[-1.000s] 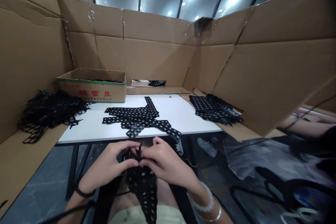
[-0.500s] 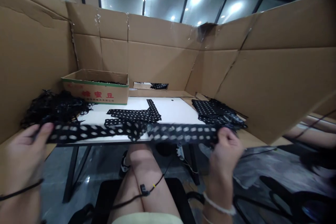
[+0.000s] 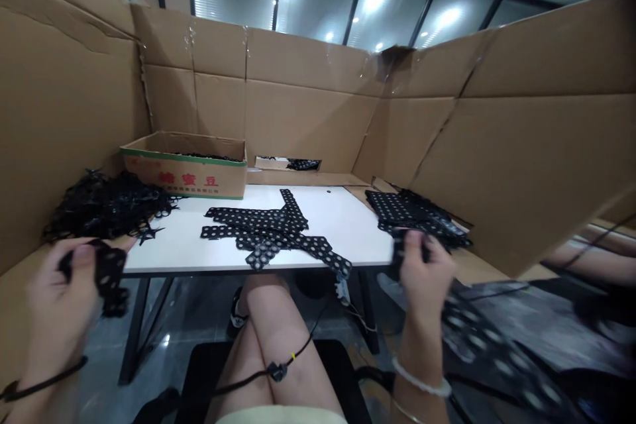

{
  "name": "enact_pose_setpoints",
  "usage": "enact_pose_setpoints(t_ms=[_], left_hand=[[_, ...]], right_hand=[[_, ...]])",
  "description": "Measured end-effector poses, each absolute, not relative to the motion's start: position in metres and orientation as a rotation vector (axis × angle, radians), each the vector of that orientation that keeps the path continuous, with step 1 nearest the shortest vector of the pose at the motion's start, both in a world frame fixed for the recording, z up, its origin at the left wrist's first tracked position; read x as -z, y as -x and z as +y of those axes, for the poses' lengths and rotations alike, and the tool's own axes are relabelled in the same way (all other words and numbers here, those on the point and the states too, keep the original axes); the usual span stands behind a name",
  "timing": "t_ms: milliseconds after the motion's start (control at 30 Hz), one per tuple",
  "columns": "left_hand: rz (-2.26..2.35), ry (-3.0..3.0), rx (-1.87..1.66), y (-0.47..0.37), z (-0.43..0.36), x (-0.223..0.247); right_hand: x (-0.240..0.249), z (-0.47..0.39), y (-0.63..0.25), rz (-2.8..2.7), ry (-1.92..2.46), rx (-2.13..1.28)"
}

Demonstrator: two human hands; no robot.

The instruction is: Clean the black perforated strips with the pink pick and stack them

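Note:
My left hand (image 3: 64,298) is closed on a short, crumpled end of a black perforated strip (image 3: 110,275), left of the table's front edge. My right hand (image 3: 424,268) grips black perforated material too, bunched in the fingers near the right end of the table. A long blurred perforated strip (image 3: 497,351) trails behind that wrist, down to the right; its link to the hand is hidden. Between the hands, several perforated strips (image 3: 263,218) lie crossed on the white table (image 3: 338,212), one reaching over the front edge.
A tangled heap of black star-like pieces (image 3: 109,202) lies at left, beside a cardboard box (image 3: 183,175) holding black pieces. At right is a stack of perforated strips (image 3: 392,209). Cardboard walls (image 3: 308,99) surround the table. Another person's arm (image 3: 591,255) shows at far right.
The strip stretched between my hands no longer spans them; each hand now holds black material separately. More strips show on the table's front part, and a strip trails beside my right wrist.

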State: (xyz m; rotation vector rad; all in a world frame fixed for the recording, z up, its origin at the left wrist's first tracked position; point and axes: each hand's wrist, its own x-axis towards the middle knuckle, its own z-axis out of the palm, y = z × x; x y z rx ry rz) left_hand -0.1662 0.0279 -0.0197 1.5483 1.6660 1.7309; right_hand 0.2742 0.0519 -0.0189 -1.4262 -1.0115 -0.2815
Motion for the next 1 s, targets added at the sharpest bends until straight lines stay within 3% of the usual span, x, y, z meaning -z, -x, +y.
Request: enact_pose_setpoints(t_ms=[100, 300, 400, 567, 667, 800, 900, 1000], left_hand=[[1.454, -1.472, -1.811, 0.126, 0.038, 0.015], [1.343, -1.934, -1.133, 0.072, 0.048, 0.020], [1.283, -1.926, -0.937, 0.070, 0.051, 0.024], [1.271, -1.821, -0.957, 0.076, 0.049, 0.028], [1.244, -1.741, -1.092, 0.070, 0.050, 0.031], [1.222, -1.407, -1.532, 0.075, 0.062, 0.037], [1.213, -1.070, -1.833, 0.106, 0.073, 0.039], [1.359, -0.993, -1.921, 0.145, 0.078, 0.037]], right_hand=[[0.020, 0.056, -0.219, -1.466, 1.327, -0.033], [0.031, 0.060, -0.125, -2.202, 1.089, -0.106], [0.037, 0.062, -0.112, -2.327, 0.994, -0.117], [0.040, 0.060, -0.112, -2.363, 0.969, -0.169], [0.037, 0.056, -0.110, -2.293, 0.966, -0.251], [0.035, 0.054, -0.137, -1.936, 1.027, -0.349], [0.047, 0.054, -0.209, -1.497, 1.209, -0.313], [0.072, 0.047, -0.313, -0.889, 1.456, -0.085]])
